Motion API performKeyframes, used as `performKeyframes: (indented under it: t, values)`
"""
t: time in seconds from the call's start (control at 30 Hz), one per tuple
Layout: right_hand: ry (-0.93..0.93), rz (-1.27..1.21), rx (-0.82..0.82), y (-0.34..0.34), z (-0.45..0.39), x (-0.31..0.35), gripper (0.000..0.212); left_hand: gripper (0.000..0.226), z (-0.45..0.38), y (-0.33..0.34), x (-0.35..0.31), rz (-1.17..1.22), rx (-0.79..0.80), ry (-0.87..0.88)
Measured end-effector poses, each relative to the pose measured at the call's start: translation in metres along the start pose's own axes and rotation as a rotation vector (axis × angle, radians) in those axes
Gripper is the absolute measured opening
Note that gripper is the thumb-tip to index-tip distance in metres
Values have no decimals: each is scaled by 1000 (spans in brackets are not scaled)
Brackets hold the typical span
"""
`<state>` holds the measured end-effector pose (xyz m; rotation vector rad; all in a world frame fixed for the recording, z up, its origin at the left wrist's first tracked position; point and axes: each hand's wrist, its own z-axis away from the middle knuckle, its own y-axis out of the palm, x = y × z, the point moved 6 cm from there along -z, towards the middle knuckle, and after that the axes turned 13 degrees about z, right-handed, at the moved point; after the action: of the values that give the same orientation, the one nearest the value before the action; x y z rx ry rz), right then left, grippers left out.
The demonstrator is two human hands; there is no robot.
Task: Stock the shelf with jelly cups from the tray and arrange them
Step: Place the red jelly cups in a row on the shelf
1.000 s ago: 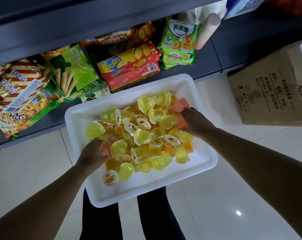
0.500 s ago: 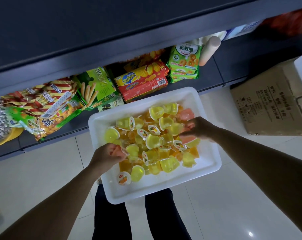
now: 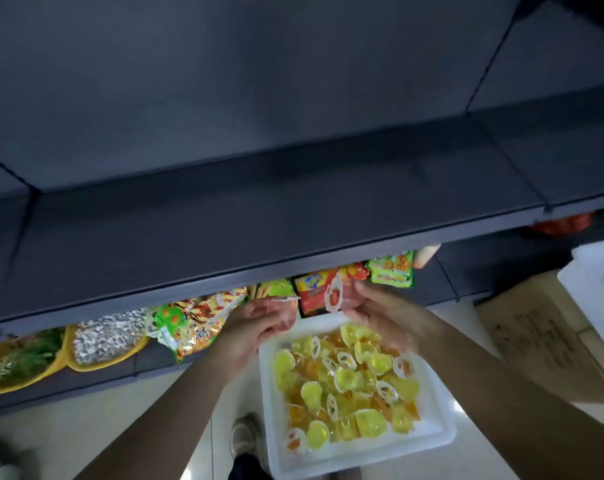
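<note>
— What's in the hands?

— Each one grasps a pinkish jelly cup. The left hand (image 3: 255,320) has its fingers curled round one cup (image 3: 282,315), foil lid up and edge-on to us. The right hand (image 3: 380,311) pinches another (image 3: 338,296), tipped so its white lid with a red fruit picture faces left.

— Where are they held?

— Both raised above the far end of the white tray (image 3: 442,441), near each other but apart, just below the front lip of the dark grey shelf (image 3: 259,209). It's blurry, so I can't tell the finger positions any finer than that.

— And the rest of the cups?

— Below and nearer than both hands, heaped in the tray: yellow and orange jelly cups (image 3: 349,386), lying every which way, some lids up.

— Anything beyond the hands?

— On the lower shelf behind them, snack packets: a red box (image 3: 311,292), green packs (image 3: 392,270). Off to the left, yellow bowls (image 3: 27,375). To the right, a cardboard box (image 3: 535,337) on the floor.
</note>
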<state>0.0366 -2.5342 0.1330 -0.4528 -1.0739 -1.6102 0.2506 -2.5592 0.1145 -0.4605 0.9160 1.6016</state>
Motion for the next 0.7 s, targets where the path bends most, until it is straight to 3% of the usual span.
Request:
performKeyframes:
  t: [0.07,0.23,0.57,0.7]
  values:
    - [-59,-66,36,30,15,36,26,23,24,11,-45,35,44,73]
    - [-230,-44,185,111,47,134,63,28,88,36,-162,61,155,264]
    - [-598,100,400,280,93,301,42,37,189,47,-361,110,273,678]
    - [-649,195,335,331,77,335,36,25,203,23,-425,149,207,834]
